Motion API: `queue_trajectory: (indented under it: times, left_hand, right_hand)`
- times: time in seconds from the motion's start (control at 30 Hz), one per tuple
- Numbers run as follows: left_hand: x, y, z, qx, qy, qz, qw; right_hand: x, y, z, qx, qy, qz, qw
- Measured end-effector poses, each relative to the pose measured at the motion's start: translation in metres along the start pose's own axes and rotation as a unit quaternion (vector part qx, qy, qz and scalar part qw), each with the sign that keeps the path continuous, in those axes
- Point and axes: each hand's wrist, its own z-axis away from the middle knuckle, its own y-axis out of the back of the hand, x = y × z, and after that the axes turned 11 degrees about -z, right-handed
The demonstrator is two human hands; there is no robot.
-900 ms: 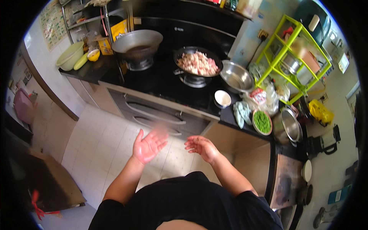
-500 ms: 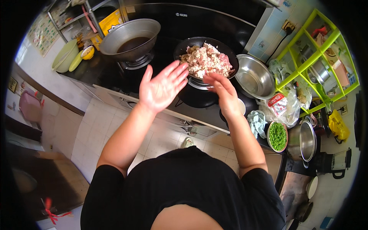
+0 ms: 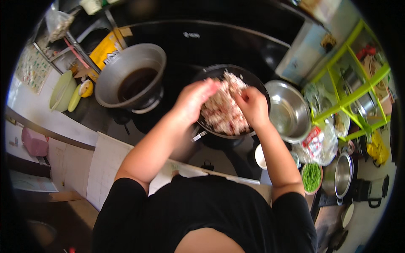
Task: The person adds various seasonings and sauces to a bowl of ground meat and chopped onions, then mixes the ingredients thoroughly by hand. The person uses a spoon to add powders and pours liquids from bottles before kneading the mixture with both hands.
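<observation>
While both forearms are angled up and inward from black sleeves [image 3: 122,206], the left hand [image 3: 196,101] and the right hand [image 3: 253,105] are held apart over a black pan [image 3: 254,80]. A heap of finely chopped, pink-and-white mixture [image 3: 225,116] is contained in the pan and is seen between the 2 hands. The left hand is stretched out along the line of its forearm – its fingers are extended and pointed up and to the right, blurred at the tips. The right hand is turned inward at the wrist, with its fingers curled toward the thumb at the mixture's right edge; whether anything is pinched there, or touched by either hand, cannot be told. Both elbows are bent and spread to the sides.

Just right of the pan, 1 steel bowl [image 3: 289,111] is placed on the surface [image 3: 181,156]; to the left, 1 grey wok [image 3: 105,86] is filled partly with dark liquid [image 3: 137,84]. Near the right forearm, a white cup [image 3: 260,157] is partly hidden – and chopped greens [image 3: 311,178] are held in a dish beyond it.
</observation>
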Motion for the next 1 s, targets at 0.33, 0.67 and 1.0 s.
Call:
queue_trajectory:
  times: [0.33,0.67,1.0]
  left_hand:
    - [0.157,0.135,-0.05,0.058,-0.302,-0.199,0.93]
    - [0.322,0.37,-0.15,0.517,-0.403,-0.356,0.666]
    - [0.388,0.387,-0.189,0.526,-0.234,-0.426,0.698]
  right_hand:
    - [0.029,-0.048,-0.017,0.039,-0.021,0.084,0.995]
    - [-0.033,-0.103,-0.031,0.161,0.012,0.03,0.986]
    - [-0.109,-0.151,-0.038,0.088,-0.097,-0.118,0.984]
